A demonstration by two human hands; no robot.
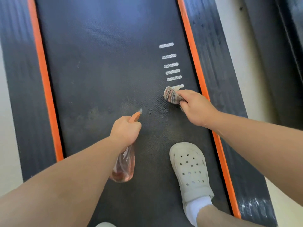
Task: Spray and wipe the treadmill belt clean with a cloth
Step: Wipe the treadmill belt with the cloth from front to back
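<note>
Left hand [125,130] gripping spray bottle [123,166] (orange nozzle), right hand [195,107] clutching cloth [171,95]

The cloth [171,95] bunched in the right hand [195,107] is striped in thin bands of peach, grey and off-white. The spray bottle [123,166] gripped by the left hand [125,130] is clear with a pinkish-orange tint below the grip; its nozzle [135,116], past the fingers, is solid orange. The belt [106,71] is dark charcoal with a fine woven grain, pale dusty blotches ahead of the nozzle and dark specks between the two grips. Beyond the cloth runs a ladder of white bars [171,65]. Orange strips [44,79] edge the belt. Behind the right hand are a cream clog [191,169] dotted with holes and a white sock [197,206].
</note>
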